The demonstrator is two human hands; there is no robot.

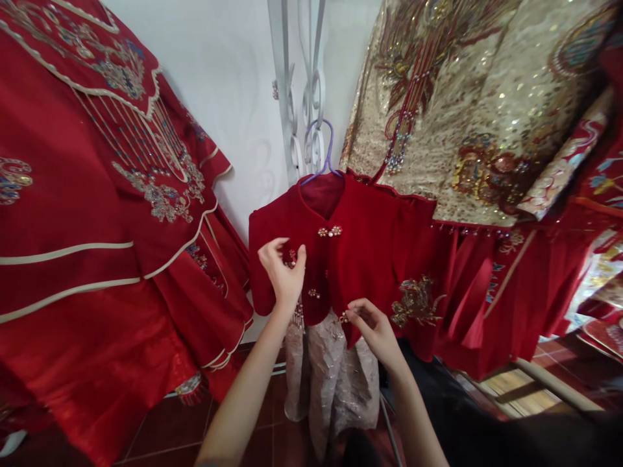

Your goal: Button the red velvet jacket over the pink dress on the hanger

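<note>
A small red velvet jacket [360,253] with pearl clasps hangs on a purple hanger [321,152] from a white scrolled metal post [296,84]. Under the jacket hangs a pale sequined skirt [331,376]. My left hand [283,271] is pinched on the jacket's front at chest height, beside an ornament. My right hand [372,327] is pinched on the jacket's lower front edge, at a small clasp near the hem.
A large red embroidered robe [97,227] hangs at the left. A gold sequined garment [477,110] with red skirts below it [487,298] hangs at the right. Behind is a white wall; below are dark red floor tiles [165,428].
</note>
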